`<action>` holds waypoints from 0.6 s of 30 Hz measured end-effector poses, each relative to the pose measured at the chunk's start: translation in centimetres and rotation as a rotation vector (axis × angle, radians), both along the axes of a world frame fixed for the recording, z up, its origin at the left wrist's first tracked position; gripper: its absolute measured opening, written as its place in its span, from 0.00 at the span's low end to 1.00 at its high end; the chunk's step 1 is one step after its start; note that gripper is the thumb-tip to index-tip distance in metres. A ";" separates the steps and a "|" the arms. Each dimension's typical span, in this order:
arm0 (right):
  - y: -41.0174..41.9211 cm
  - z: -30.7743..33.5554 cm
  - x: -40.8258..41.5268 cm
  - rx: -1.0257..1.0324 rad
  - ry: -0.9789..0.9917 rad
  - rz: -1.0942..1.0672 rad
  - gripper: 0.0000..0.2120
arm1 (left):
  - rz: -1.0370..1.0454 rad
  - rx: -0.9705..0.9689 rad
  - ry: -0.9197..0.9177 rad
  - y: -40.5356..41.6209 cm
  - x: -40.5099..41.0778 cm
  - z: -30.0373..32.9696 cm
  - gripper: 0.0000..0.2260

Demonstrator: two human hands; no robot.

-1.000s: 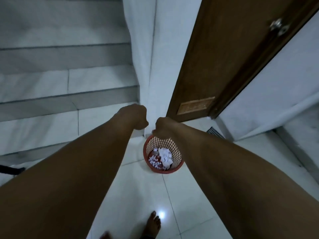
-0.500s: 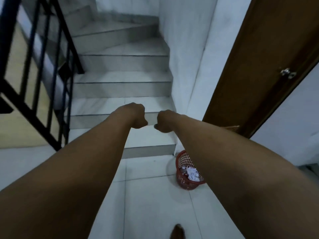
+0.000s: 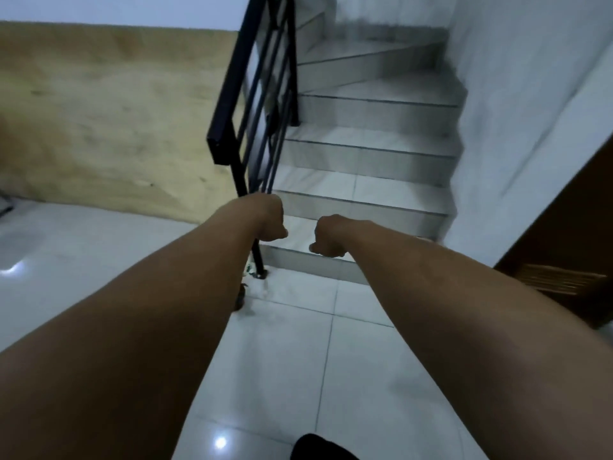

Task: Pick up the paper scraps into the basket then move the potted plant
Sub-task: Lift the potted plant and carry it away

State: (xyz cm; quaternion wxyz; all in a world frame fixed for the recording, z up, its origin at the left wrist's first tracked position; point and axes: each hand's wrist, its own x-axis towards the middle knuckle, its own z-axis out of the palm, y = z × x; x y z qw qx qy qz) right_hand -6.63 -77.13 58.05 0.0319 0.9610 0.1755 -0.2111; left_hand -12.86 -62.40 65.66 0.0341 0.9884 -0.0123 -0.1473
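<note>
Fists (image 3: 270, 224) (image 3: 326, 240), each grip closed and empty, before railing (image 3: 255, 104) and stairs (image 3: 365, 154).

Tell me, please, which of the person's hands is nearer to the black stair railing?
Left. The left hand overlaps the black stair railing by its bottom post; the right hand is off to its right, over the lowest steps.

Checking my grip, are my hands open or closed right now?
Closed: left hand and right hand are curled into fists. Whether either holds anything, I cannot tell.
</note>
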 end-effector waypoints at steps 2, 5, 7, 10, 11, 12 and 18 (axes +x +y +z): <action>3.0 -0.6 0.2 0.009 0.007 0.024 0.21 | 0.021 -0.022 0.015 2.7 -0.5 -0.8 0.18; 7.3 -1.9 0.7 -0.014 0.046 0.040 0.20 | 0.083 -0.050 0.017 6.5 -0.3 -2.2 0.18; 10.9 -3.0 2.2 0.001 0.086 0.040 0.20 | 0.137 -0.083 -0.007 10.1 0.5 -3.0 0.18; 13.8 -4.0 2.8 0.044 0.134 0.061 0.16 | 0.178 -0.119 -0.040 12.9 0.7 -3.7 0.15; 15.6 -4.3 3.0 0.059 0.151 0.067 0.19 | 0.200 -0.130 -0.021 14.4 0.9 -3.7 0.15; 17.7 -4.6 3.2 0.056 0.175 0.081 0.20 | 0.228 -0.142 -0.005 16.4 1.1 -4.1 0.14; 26.8 -5.9 4.5 0.044 0.215 0.137 0.19 | 0.333 -0.166 0.029 26.4 3.0 -6.3 0.15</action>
